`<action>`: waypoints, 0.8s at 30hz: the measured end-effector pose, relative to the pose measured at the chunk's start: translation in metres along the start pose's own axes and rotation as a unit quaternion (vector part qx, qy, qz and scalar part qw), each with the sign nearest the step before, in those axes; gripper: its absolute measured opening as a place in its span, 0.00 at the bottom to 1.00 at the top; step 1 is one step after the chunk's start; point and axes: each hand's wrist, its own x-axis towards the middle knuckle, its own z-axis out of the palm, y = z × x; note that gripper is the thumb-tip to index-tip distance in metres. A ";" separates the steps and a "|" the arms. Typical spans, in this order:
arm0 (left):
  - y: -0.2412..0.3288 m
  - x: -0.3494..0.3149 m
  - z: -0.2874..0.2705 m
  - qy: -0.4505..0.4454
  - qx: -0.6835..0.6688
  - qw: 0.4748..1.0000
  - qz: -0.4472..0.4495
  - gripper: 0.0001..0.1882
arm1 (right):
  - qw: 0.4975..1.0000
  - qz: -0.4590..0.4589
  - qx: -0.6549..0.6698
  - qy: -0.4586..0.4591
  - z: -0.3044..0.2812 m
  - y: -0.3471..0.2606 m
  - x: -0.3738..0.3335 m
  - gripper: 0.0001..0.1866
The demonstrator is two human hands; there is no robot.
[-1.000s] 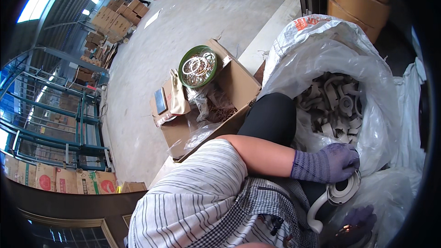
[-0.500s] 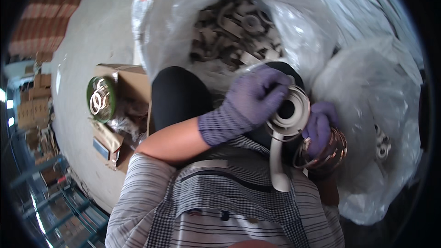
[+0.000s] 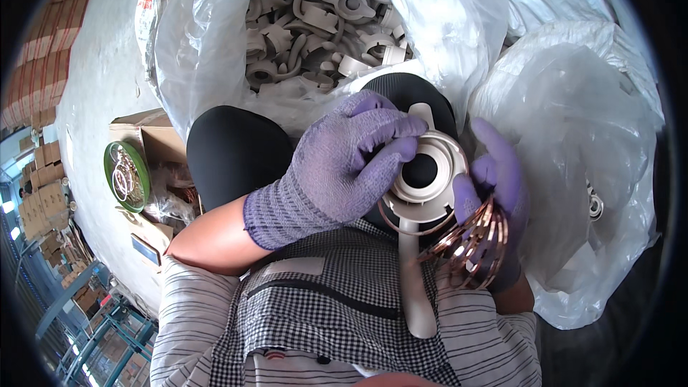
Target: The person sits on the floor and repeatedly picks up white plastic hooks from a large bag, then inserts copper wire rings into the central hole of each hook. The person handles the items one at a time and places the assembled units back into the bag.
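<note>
In my lap lies a beige plastic ring-shaped part [image 3: 438,204] with a dark round opening and a long curved handle pointing toward me. My left hand [image 3: 337,161], in a purple knit glove, is closed with its thumb and fingers on the ring's left rim. A thin copper-coloured ring [image 3: 412,232] loops below the part's lower rim, across the top of the handle. On the right, my gloved right hand [image 3: 498,179] has a bunch of copper-coloured metal rings [image 3: 476,247] at its palm. Its index finger is raised and the other fingers are bent beside the part.
Ahead, a large clear plastic bag [image 3: 193,50] holds many similar beige parts [image 3: 315,18]. Another bag [image 3: 566,172] stands at the right with some pieces inside. At the left are a cardboard box [image 3: 161,136] and a green-rimmed tub [image 3: 145,179] of metal rings.
The view has shifted, moving the bags and box leftward. My right hand's index finger is now raised, and the bunch of rings hangs closer to the handle. My left hand keeps its hold.
</note>
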 end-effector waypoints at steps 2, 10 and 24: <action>0.000 0.002 -0.001 -0.005 -0.004 1.000 -0.010 0.14 | 1.000 -0.004 -0.019 -0.016 -0.001 -0.002 0.002 0.29; -0.023 0.001 -0.006 -0.031 -0.113 0.993 0.025 0.16 | 0.991 -0.090 -0.096 -0.028 0.002 0.002 0.013 0.26; -0.027 0.000 -0.013 -0.089 -0.165 0.982 0.037 0.26 | 0.995 -0.030 0.006 -0.090 -0.017 0.033 0.008 0.29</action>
